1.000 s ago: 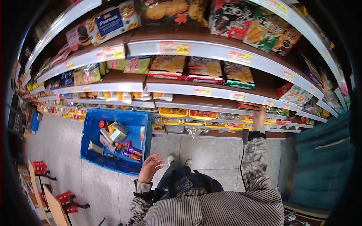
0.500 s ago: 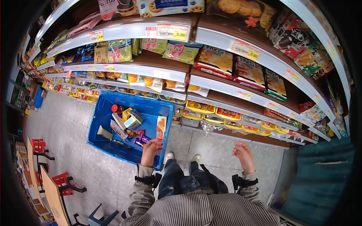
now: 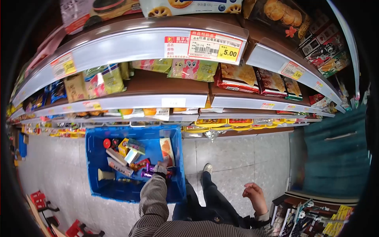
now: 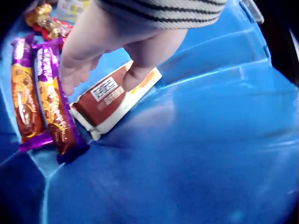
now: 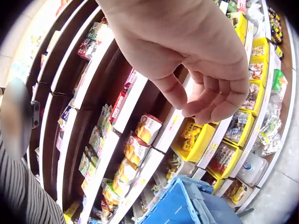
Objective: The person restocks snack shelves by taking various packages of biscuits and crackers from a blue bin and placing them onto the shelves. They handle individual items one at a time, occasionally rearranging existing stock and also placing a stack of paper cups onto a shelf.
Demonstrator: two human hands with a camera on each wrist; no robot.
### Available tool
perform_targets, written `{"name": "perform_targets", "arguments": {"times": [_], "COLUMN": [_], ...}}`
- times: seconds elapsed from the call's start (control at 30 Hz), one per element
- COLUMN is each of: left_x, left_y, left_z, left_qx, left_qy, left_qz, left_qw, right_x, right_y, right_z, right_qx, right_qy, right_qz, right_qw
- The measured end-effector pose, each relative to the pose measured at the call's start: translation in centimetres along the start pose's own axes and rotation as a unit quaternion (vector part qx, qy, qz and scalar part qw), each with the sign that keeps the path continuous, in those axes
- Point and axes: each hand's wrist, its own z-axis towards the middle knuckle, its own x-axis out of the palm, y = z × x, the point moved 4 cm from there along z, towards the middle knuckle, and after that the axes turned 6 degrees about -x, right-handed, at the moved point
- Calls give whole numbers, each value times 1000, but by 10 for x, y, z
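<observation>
My left hand [image 3: 161,165] reaches down inside a blue plastic crate [image 3: 134,198], its thumb over a red-brown and white snack box [image 4: 103,103] and its fingers spread toward the box's end. Close beside those fingers lie two purple-wrapped chocolate bars [image 4: 55,105]. In the head view the same box [image 3: 166,149] leans along the crate's right side. Holding nothing, my right hand [image 3: 256,197] hangs over the floor with loosely curled fingers. The right wrist view has this right hand [image 5: 187,60] in front of the shelves.
Snack shelves [image 3: 130,43] run across the front, with yellow bins [image 3: 215,123] low down. Other packets and boxes [image 3: 122,158] lie in the crate. A teal curtain [image 3: 331,158] hangs at the right, near a rack of small goods [image 3: 308,217]. Red stools [image 3: 39,203] stand at lower left.
My right hand has come back from the low shelf to hang at my side. My left hand has moved from the crate's edge down into it, to the box. The view has shifted left.
</observation>
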Motion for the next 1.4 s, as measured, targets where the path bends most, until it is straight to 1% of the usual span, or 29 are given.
{"name": "perform_targets", "arguments": {"times": [0.03, 0.07, 0.13, 0.17, 0.2, 0.27, 0.3, 0.33, 0.37, 0.4, 0.43, 0.47, 0.53, 0.67, 0.73, 0.77, 0.8, 0.87, 0.93, 1.0, 1.07, 1.13, 1.2, 1.23, 1.27, 1.3, 1.33, 1.37, 1.4], "left_x": [2, 16, 39, 43, 44, 47, 53, 40, 41, 43, 49, 57, 46, 38, 25, 14, 5, -22, -49, -68, -87, -99, -101, -96, -91, -84, -72, -60, -49], "left_y": [11, 22, 57, 62, 52, 52, 63, 34, 30, 37, 49, 63, 49, 44, 28, 22, 17, -1, -17, -12, -21, -32, -40, -39, -32, -40, -49, -51, -52], "left_z": [9, 25, 98, 104, 87, 79, 105, 47, 44, 52, 74, 105, 87, 79, 61, 60, 53, -14, -81, -116, -189, -263, -319, -325, -330, -352, -370, -380, -386], "left_qx": [-59, 21, 19, 83, 104, 57, 27, 0, -3, -6, -34, -38, -34, 9, 163, 103, 108, 55, 147, 213, 239, 295, 299, 326, 281, 303, 324, 317, 311], "left_qy": [-81, -62, -1, -7, 3, 24, 17, 88, 108, 128, 159, 206, 167, 147, 114, 83, 79, 101, 80, 126, 115, 133, 197, 241, 295, 335, 373, 396, 417], "left_qz": [101, -8, 56, 26, -50, -136, -124, -189, -208, -226, -262, -270, -180, -193, -272, -203, -202, -250, -234, -233, -238, -216, -188, -182, -154, -128, -102, -98, -95], "left_qw": [990, 998, 998, 996, 993, 989, 992, 978, 972, 966, 951, 940, 969, 970, 941, 970, 970, 961, 958, 941, 934, 921, 915, 896, 900, 883, 863, 856, 849], "right_x": [0, 1, 2, 2, 2, 2, 4, 5, 5, 7, 8, 7, 8, 7, 13, 15, 18, 23, 31, 40, 52, 65, 75, 82, 86, 87, 89, 90, 86], "right_y": [-4, -9, -14, -17, -20, -22, -23, -23, -23, -24, -25, -25, -26, -29, -24, -24, -24, -24, -20, -16, -13, -6, 3, 12, 20, 26, 32, 37, 41], "right_z": [-6, -11, -18, -21, -23, -26, -26, -27, -27, -29, -30, -31, -36, -41, -42, -42, -40, -38, -32, -27, -21, -16, -14, -14, -14, -11, -8, -5, 1], "right_qx": [18, 38, 44, 53, 62, 63, 64, 63, 59, 60, 60, 55, 51, 42, 41, 38, 31, 21, 3, -13, -27, -62, -66, -80, -93, -94, -96, -97, -96], "right_qy": [-21, -42, -55, -60, -63, -74, -72, -69, -74, -68, -62, -67, -58, -62, -53, -50, -39, -23, 12, 39, 65, 120, 148, 151, 154, 157, 189, 221, 226], "right_qz": [-7, -13, -14, -17, -20, -18, -17, -15, -10, -9, -8, -3, -4, 8, 4, 8, 12, 20, 22, 25, 28, 3, 3, -34, -72, -73, -53, -34, -35], "right_qw": [1000, 998, 997, 997, 996, 995, 995, 995, 995, 996, 996, 996, 997, 997, 998, 998, 999, 999, 1000, 999, 997, 991, 987, 985, 981, 980, 976, 970, 969]}}
